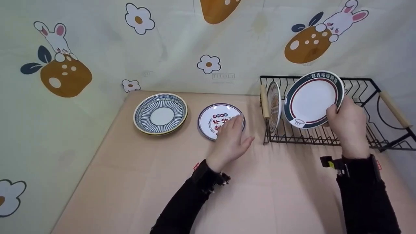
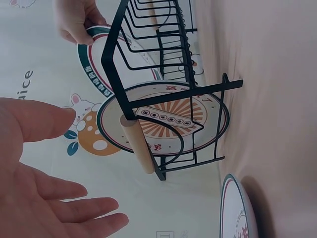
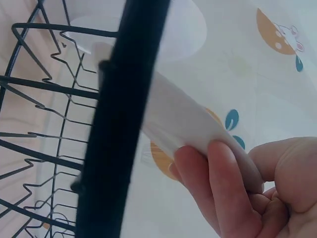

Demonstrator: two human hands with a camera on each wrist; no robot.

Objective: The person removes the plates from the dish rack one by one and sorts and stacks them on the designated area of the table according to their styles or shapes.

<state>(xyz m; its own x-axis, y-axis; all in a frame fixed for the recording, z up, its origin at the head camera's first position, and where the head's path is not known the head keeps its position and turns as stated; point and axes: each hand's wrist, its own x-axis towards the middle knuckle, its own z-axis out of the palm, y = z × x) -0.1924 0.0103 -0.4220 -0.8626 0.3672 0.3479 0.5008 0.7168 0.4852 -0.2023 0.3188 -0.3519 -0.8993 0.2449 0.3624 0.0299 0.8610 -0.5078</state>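
The right hand (image 1: 349,126) pinches the right edge of a white plate with a dark green rim (image 1: 313,100), tilted over the black wire rack (image 1: 312,140). In the right wrist view, fingers and thumb grip that plate's edge (image 3: 183,116). A patterned plate (image 1: 274,107) stands upright in the rack's left end; the left wrist view shows its orange sunburst face (image 2: 166,119). The left hand (image 1: 229,141), fingers extended, is over a small white plate with red characters (image 1: 209,122); contact cannot be told in the head view. In the left wrist view the left hand (image 2: 54,183) holds nothing.
A blue-striped dish with a yellowish rim (image 1: 161,116) lies on the pink tabletop (image 1: 130,182) at the left. Wooden handles (image 1: 395,109) are on the rack's ends. A printed cloth (image 1: 175,42) hangs behind the table.
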